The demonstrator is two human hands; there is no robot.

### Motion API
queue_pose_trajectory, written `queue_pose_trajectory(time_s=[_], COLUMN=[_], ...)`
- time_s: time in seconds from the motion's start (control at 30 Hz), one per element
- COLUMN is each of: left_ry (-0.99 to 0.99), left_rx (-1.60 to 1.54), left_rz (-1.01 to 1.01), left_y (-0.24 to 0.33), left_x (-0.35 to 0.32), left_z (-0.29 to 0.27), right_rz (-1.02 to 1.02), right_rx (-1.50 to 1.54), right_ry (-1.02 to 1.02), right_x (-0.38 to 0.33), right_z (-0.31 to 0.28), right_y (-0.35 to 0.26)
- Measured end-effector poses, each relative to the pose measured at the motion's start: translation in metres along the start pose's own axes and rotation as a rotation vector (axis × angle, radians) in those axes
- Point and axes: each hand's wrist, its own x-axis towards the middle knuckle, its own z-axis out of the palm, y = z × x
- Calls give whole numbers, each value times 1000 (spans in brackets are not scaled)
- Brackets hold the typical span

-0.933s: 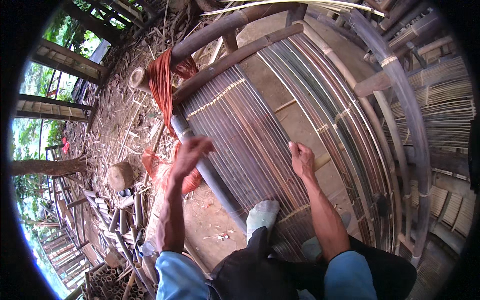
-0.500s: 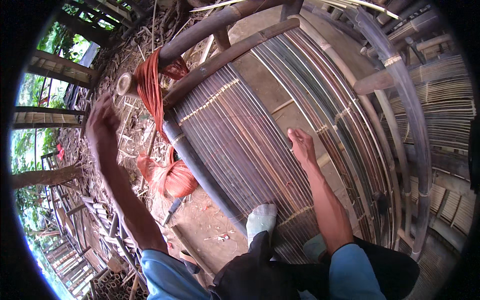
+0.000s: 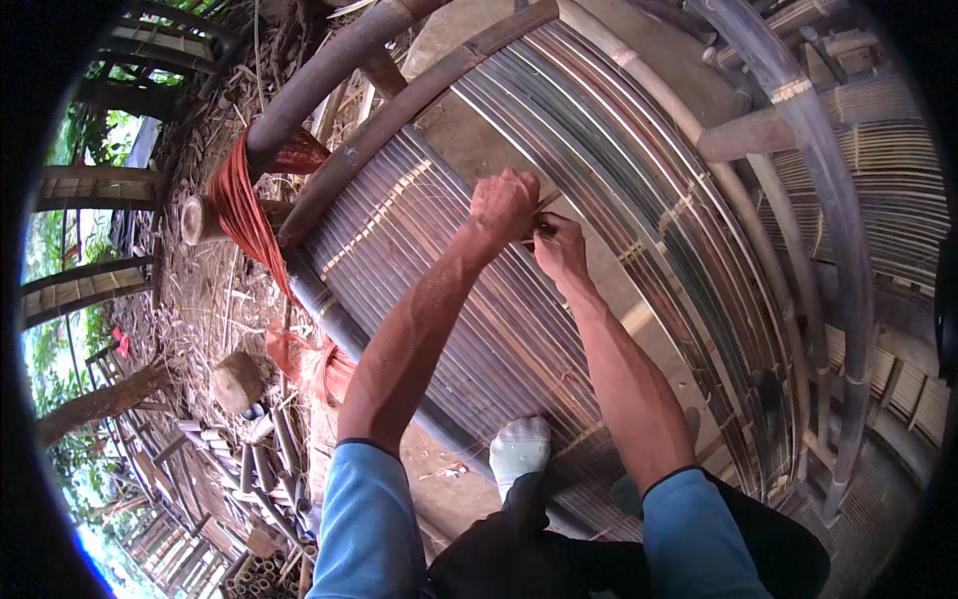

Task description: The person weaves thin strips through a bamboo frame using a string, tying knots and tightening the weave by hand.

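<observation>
Over the bamboo mat (image 3: 479,329), both hands (image 3: 529,225) pinched on a thin strip (image 3: 547,203).

I see an outdoor yard in daylight, no walls. Bare dirt ground (image 3: 215,299) on the left, littered with dry straw and scraps. A round log stump (image 3: 238,380) sits on it; a second cut log end (image 3: 197,220) lies just beside an orange-red cord bundle (image 3: 244,205). Short bamboo tubes (image 3: 235,469) are piled at lower left, some upright, some lying. A wooden rail fence (image 3: 95,185) runs along the left edge, green foliage (image 3: 50,339) behind it, brightly lit. Thick curved bamboo poles (image 3: 828,190) and stacked slat panels (image 3: 893,150) fill the right side, in shade.
</observation>
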Motion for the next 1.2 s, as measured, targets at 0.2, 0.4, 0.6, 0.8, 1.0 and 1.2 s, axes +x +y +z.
queue_pose_trajectory(time_s=[0.2,0.4,0.6,0.8,1.0,1.2], left_ry=[-55,-537,193,723,778,769], left_rx=[-214,-1450,-284,306,487,-364], left_rz=[-49,39,203,134,-459,-1131], left_y=[-31,-2,-7,-100,-173,-242], left_x=[-23,-69,-101,-200,-399,-673], left_z=[-55,-87,-88,-155,-212,-198], right_rz=[-237,-125,-246,-326,-407,-428], right_rx=[-96,552,223,-18,-119,-171], right_ry=[228,-164,-67,143,185,97], right_x=[-55,-96,-108,-87,-66,-44], right_z=[-16,-56,-69,-98,-94,-81], right_y=[-21,-56,-80,-73,-61,-67])
